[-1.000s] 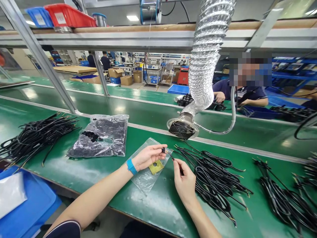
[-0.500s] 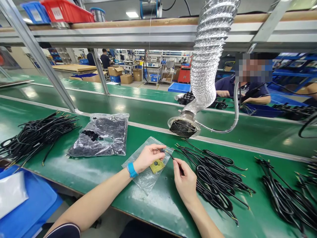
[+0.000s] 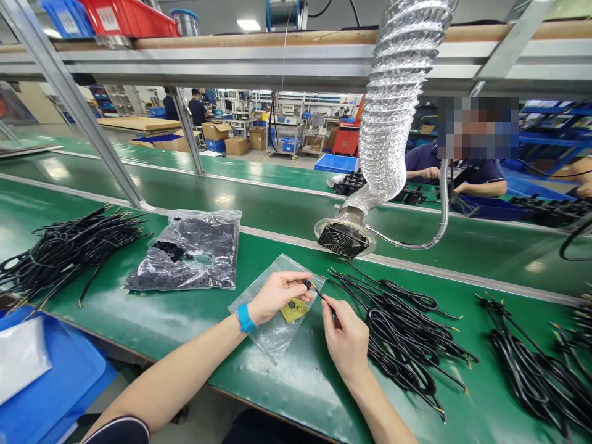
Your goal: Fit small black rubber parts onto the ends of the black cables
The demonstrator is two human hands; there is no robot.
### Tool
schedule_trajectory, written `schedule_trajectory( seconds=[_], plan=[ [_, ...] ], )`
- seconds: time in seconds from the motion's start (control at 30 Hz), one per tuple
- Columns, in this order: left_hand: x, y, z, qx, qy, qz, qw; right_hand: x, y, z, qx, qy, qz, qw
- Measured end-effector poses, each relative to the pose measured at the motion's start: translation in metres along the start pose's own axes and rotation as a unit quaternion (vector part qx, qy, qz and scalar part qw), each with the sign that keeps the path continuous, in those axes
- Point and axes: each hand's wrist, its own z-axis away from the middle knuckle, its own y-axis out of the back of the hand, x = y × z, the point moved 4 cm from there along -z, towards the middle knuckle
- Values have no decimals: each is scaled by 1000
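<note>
A: What's the biggest thing in view?

B: The green bench, a smooth, slightly glossy mat running the full width. Hanging over it is a ribbed, silvery foil duct, crinkled like an accordion, ending in a round metal fan grille.

A: And on the mat?

B: Heaps of thin black cable. One loose, tangled bundle of black cables lies far left; a second cable pile, looped in ovals with bare tips, sits just right of the hands; a third cable heap is at the right edge. Between the left bundle and the hands lies a crumpled clear bag of black parts. A blue plastic bin stands at the bottom left corner.

A: Under the hands?

B: A flat, clear plastic sleeve with a small yellow-green square pad on it, a round hole through it.

A: The hands themselves?

B: The left hand, a blue band at its wrist, is closed in a pinch on a tiny black connector, held just above the sleeve. The right hand is curled shut around a single black wire, whose end meets the connector.

A: Anyone else?

B: A person in dark blue sleeves across the far belt, hands among more cables.
</note>
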Motion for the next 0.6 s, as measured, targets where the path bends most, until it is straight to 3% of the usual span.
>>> schedule_trajectory(
  seconds=[0.4, 0.6],
  plan=[
    [-2, 3, -2, 8, -33, -9, 999, -2, -1, 1, -21, 17, 5, 1000],
    [2, 2, -3, 7, -95, -88, 992, -2, -2, 0, -29, 14, -3, 999]
  ],
)
